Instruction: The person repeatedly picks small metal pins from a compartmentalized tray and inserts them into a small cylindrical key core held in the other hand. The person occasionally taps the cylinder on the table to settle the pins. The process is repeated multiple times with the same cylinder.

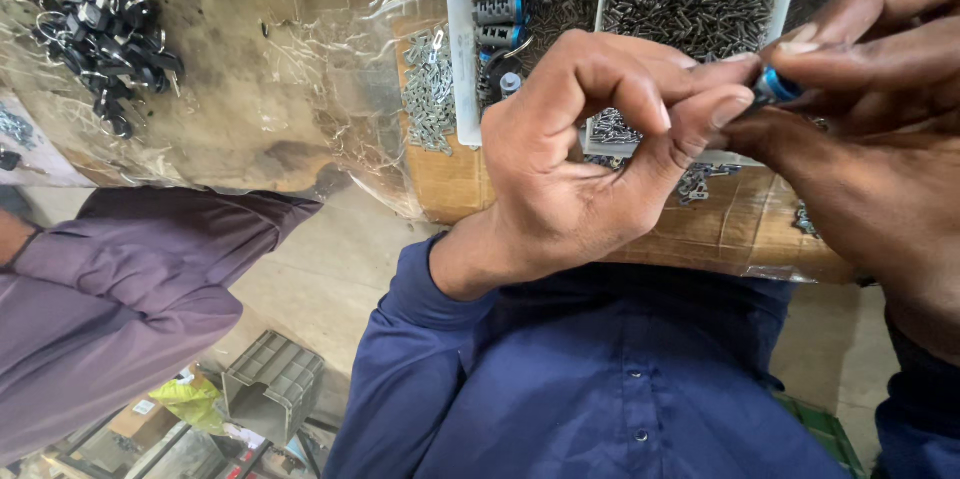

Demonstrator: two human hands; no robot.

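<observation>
My left hand point(590, 159) is in the middle of the view, with its thumb and forefinger pinched together at the end of a small blue-ended metal cylinder point(775, 88). At the right, the fingertips of my right hand point(870, 129) grip the same cylinder from the other side. Most of the part is hidden by fingers. Both hands hover over a white compartment tray point(462, 59) filled with small metal pieces. One of its compartments holds similar blue-ended cylinders point(497, 14).
The tray rests on a cardboard box point(445, 179) covered with clear plastic sheet. A heap of black-headed keys point(100, 29) lies on the worn bench at the top left. Another person's purple sleeve point(120, 289) is at the left. A grey crate point(270, 384) stands on the floor.
</observation>
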